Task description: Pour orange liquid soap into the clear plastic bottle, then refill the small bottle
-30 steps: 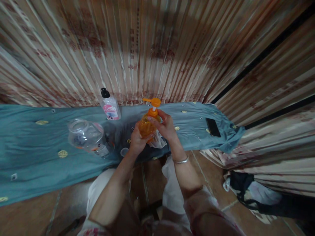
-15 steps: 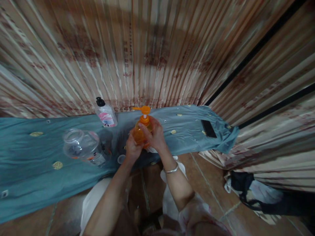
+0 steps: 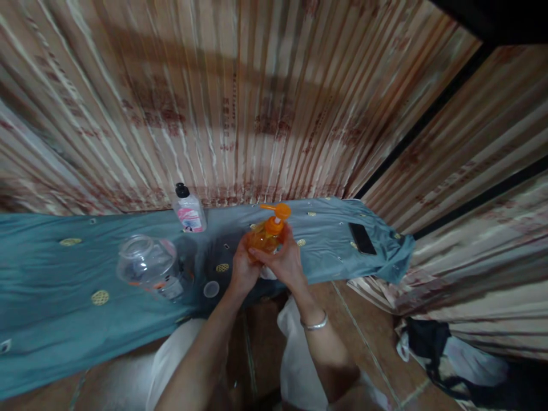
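Observation:
Both hands are wrapped round an orange pump bottle (image 3: 266, 235), which leans a little to the right with its pump head up and the spout pointing left. My left hand (image 3: 245, 264) grips its left side and lower part. From the right, my right hand (image 3: 287, 258) closes on it, thumb across the front. Something white, partly hidden, shows below the hands. Left of them lies a small clear round lid (image 3: 211, 289). A large clear plastic jar (image 3: 148, 264) rests farther left, and behind it a bottle with a black cap and pink label (image 3: 190, 212) stands upright.
A blue-green cloth with yellow motifs (image 3: 51, 279) covers the long narrow surface. At its right end lies a black phone (image 3: 362, 238). Pleated patterned curtains (image 3: 240, 114) hang behind and to the right. A dark bag-like heap (image 3: 454, 354) sits on the tiled floor.
My hands have moved right with the orange pump bottle, which now tilts more. The small round lid is more fully visible. The camera view has shifted slightly.

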Action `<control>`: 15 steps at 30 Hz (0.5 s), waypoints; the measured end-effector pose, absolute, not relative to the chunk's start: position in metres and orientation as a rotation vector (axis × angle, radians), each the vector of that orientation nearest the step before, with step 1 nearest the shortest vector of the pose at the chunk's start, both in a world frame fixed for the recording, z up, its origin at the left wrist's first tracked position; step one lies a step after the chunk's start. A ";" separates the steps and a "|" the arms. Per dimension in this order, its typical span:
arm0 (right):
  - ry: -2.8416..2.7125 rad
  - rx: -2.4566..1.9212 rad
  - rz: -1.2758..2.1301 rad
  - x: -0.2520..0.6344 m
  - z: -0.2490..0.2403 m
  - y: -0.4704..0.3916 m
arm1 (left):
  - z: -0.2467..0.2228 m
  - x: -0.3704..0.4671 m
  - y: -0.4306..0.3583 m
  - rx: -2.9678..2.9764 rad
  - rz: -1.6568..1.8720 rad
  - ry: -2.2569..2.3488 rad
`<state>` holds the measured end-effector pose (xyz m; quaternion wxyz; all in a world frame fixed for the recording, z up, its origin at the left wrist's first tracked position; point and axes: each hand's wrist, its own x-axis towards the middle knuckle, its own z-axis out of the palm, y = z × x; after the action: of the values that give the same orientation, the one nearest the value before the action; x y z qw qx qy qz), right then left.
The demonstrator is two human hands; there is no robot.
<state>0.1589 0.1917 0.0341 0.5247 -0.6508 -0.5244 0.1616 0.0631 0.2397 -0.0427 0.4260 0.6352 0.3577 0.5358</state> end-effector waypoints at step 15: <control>-1.245 -1.613 0.287 0.242 0.037 0.235 | -0.059 0.125 0.239 1.815 1.375 0.908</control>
<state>0.2416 0.2347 0.0369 0.5159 -0.6714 -0.5184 0.1197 0.1249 0.2387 -0.0595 0.3382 0.6968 0.3484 0.5280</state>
